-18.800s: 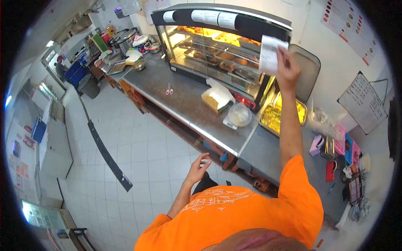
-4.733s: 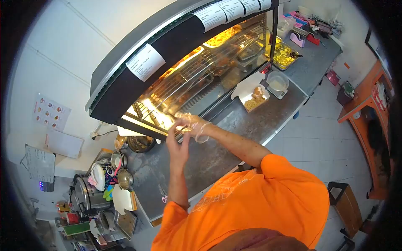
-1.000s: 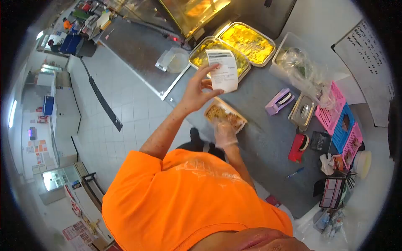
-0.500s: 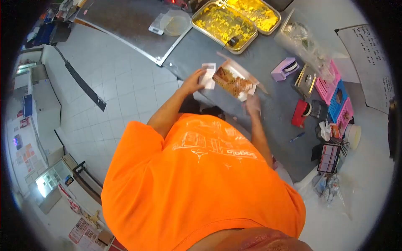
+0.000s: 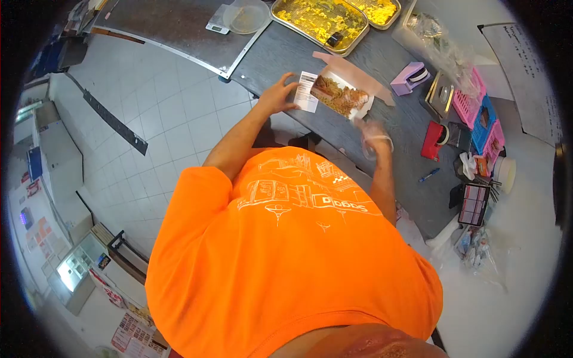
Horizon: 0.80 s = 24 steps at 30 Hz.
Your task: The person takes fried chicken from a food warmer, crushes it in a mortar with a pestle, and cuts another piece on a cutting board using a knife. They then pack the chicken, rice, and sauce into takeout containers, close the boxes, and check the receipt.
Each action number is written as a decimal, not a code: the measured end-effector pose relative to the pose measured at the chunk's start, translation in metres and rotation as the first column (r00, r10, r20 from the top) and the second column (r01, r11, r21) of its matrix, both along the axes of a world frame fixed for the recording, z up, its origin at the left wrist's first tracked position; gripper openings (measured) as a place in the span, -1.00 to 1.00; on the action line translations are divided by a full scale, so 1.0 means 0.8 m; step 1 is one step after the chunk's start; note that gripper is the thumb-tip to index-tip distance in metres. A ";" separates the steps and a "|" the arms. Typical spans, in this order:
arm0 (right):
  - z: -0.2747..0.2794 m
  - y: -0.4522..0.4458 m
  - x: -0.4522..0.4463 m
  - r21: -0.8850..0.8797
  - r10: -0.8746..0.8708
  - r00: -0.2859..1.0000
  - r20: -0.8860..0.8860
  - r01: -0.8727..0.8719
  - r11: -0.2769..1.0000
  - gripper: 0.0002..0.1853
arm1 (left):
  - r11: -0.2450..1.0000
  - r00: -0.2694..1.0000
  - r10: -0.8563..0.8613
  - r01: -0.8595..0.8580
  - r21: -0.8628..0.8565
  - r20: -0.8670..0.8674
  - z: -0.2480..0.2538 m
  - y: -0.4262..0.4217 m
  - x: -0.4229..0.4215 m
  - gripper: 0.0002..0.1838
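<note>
An open takeaway box [image 5: 361, 107] with a white inside and a pinkish raised lid stands on the grey table. It holds rice-like food [image 5: 340, 95] with a brown piece along its left side. A white printed slip [image 5: 306, 92] is at the box's left side; whether it is stuck on cannot be told. My left hand [image 5: 277, 95] is beside the slip, fingers spread apart around its left edge. My right hand [image 5: 376, 138], in a loose clear plastic glove, is just below the box's near right corner. Its fingers are blurred under the plastic.
Metal trays [image 5: 322, 24] of yellow food stand at the back. A scale [image 5: 218, 27] and a round plastic lid [image 5: 246, 17] lie back left. To the right are a purple tape dispenser [image 5: 410, 79], a red tape dispenser [image 5: 434, 142], a pen [image 5: 428, 175] and coloured baskets [image 5: 482, 128].
My right hand has drawn away from the box's corner, toward me and right. The box's lid is spread wider. The camera view has shifted a little.
</note>
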State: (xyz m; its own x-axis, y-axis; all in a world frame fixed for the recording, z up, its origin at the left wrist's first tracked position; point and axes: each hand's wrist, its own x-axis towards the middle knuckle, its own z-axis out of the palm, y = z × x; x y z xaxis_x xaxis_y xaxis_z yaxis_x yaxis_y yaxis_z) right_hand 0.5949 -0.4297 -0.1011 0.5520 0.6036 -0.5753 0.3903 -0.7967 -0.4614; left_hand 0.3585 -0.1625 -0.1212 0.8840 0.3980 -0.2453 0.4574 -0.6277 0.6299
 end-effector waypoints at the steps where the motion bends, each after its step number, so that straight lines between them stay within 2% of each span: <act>1: 0.039 0.004 -0.014 -0.177 -0.113 0.957 -0.266 0.067 0.982 -0.47 | 1.000 0.997 0.027 -0.028 0.012 0.068 -0.006 0.003 -0.024 -0.35; 2: 0.064 0.012 -0.031 -0.183 -0.085 0.947 -0.309 0.029 0.983 -0.46 | 0.998 0.989 0.052 -0.055 0.022 0.137 -0.015 0.007 -0.052 -0.40; 4: 0.098 0.037 -0.064 -0.182 -0.027 0.922 -0.387 -0.047 0.982 -0.45 | 0.987 0.957 0.142 -0.116 -0.114 0.254 -0.047 0.024 -0.124 -0.46; 6: 0.074 0.069 -0.095 0.102 0.247 0.927 -0.282 -0.227 0.969 -0.50 | 0.970 0.953 0.242 -0.231 -0.081 0.180 -0.060 0.038 -0.205 -0.49; 8: 0.059 0.133 -0.137 0.194 0.341 0.929 -0.144 -0.311 0.930 -0.57 | 0.953 0.939 0.304 -0.302 -0.034 0.160 -0.079 0.064 -0.298 -0.54; 9: 0.056 0.177 -0.160 0.163 0.311 0.946 -0.089 -0.294 0.942 -0.61 | 0.906 0.897 0.417 -0.398 -0.144 0.147 -0.077 0.076 -0.340 -0.56; 10: 0.045 0.223 -0.176 0.209 0.392 0.919 -0.045 -0.375 0.903 -0.62 | 0.896 0.870 0.443 -0.427 -0.119 0.215 -0.079 0.090 -0.384 -0.59; 11: 0.035 0.268 -0.192 0.252 0.465 0.885 0.006 -0.451 0.856 -0.62 | 0.857 0.831 0.515 -0.506 -0.097 0.209 -0.080 0.103 -0.430 -0.61; 13: 0.081 0.368 -0.249 0.296 0.326 0.943 -0.070 -0.292 0.909 -0.57 | 0.774 0.744 0.629 -0.627 -0.092 0.223 -0.074 0.131 -0.515 -0.63; 14: 0.054 0.415 -0.256 0.337 0.343 0.939 -0.008 -0.320 0.885 -0.54 | 0.727 0.689 0.678 -0.681 -0.093 0.257 -0.063 0.144 -0.551 -0.64; 17: 0.093 0.514 -0.293 0.260 0.012 0.988 0.152 -0.052 0.964 -0.46 | 0.549 0.517 0.825 -0.829 -0.109 0.226 -0.058 0.188 -0.634 -0.67; 19: 0.050 0.550 -0.274 0.452 -0.393 0.867 0.306 0.231 0.862 -0.44 | 0.449 0.411 0.884 -0.879 -0.158 0.224 -0.083 0.215 -0.674 -0.68; 20: 0.031 0.563 -0.258 0.429 -0.546 0.788 0.285 0.404 0.808 -0.51 | 0.421 0.384 0.903 -0.883 -0.208 0.194 -0.096 0.234 -0.682 -0.69; 21: 0.012 0.575 -0.241 0.412 -0.686 0.680 0.258 0.565 0.715 -0.58 | 0.443 0.416 0.896 -0.863 -0.245 0.155 -0.097 0.257 -0.684 -0.68; 22: -0.047 0.577 -0.209 0.413 -0.686 0.728 0.012 0.621 0.666 -0.66 | 0.463 0.446 0.886 -0.840 -0.282 0.125 -0.094 0.285 -0.677 -0.67; 23: -0.103 0.578 -0.179 0.376 -0.664 0.709 -0.238 0.698 0.610 -0.73 | 0.477 0.472 0.876 -0.817 -0.324 0.098 -0.091 0.317 -0.665 -0.67; 24: -0.156 0.581 -0.150 0.295 -0.631 0.634 -0.448 0.770 0.565 -0.81 | 0.519 0.518 0.849 -0.785 -0.338 0.101 -0.087 0.352 -0.655 -0.65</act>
